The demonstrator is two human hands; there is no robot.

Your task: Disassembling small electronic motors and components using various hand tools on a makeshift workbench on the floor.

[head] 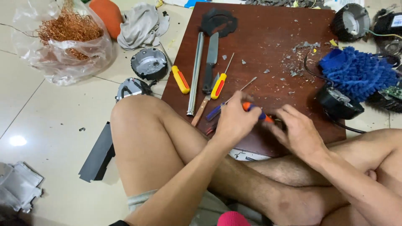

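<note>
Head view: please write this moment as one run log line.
left hand: holds orange-blue screwdriver | right hand: at its tip end | surface: brown board | nearby: knife, metal tube

A pale, glossy tiled floor (54,125) with thin dark grout lines fills the scene. A bright spot of overhead light (17,140) reflects off one tile at the left. A dark red-brown wooden board (268,46) lies flat on the tiles.

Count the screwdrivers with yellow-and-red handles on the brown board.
2: one yellow-and-red screwdriver at the board's left edge, another right of the knife. The hands may hide others.
</note>
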